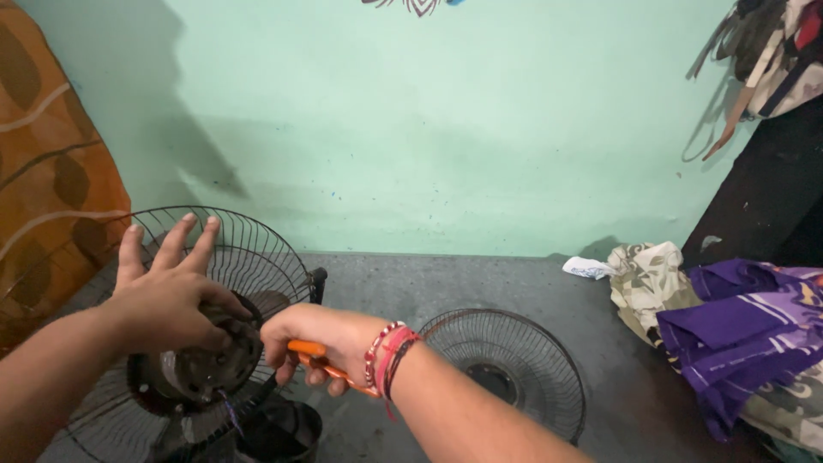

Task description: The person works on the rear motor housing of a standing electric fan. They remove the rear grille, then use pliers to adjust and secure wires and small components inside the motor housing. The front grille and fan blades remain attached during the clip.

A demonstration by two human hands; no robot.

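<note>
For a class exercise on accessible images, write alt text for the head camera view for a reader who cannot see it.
The left hand steadies a fan's motor hub inside its rear wire guard, while the right hand grips an orange-handled tool beside it. A detached front guard lies on the grey floor near crumpled cloths.

2 fan grilles (506,369), 1 orange-handled tool (330,367), 2 hands (167,296).
</note>
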